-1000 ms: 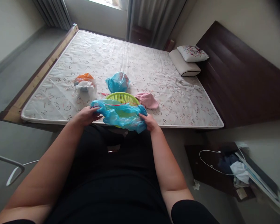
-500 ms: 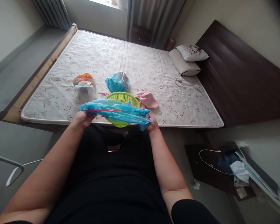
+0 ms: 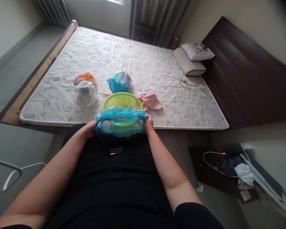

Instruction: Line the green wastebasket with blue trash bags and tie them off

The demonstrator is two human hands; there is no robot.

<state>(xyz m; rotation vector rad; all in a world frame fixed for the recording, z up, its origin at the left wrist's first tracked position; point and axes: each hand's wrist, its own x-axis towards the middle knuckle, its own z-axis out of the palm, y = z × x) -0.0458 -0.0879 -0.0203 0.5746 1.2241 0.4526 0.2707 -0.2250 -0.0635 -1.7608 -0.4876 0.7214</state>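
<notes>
A thin blue drawstring plastic bag is stretched between my two hands, a red drawstring running along its edge. My left hand is closed on the bag's left end, and my right hand grips its right end. Just beyond and partly covered by the bag, a yellow-green plastic basket rests at the near edge of the mattress. A pink cloth lies right of the basket. Behind it sits another blue plastic bag, bunched up with something inside that I cannot make out.
An orange and white plastic bag lies to the left on the patterned mattress. Two pillows are by the dark headboard. At the lower right, a low dark table carries a white cable and cloths.
My hands have come closer together, the right one shifting leftward. The bag between them now hangs lower and wider from top to bottom, uncovering more of the basket.
</notes>
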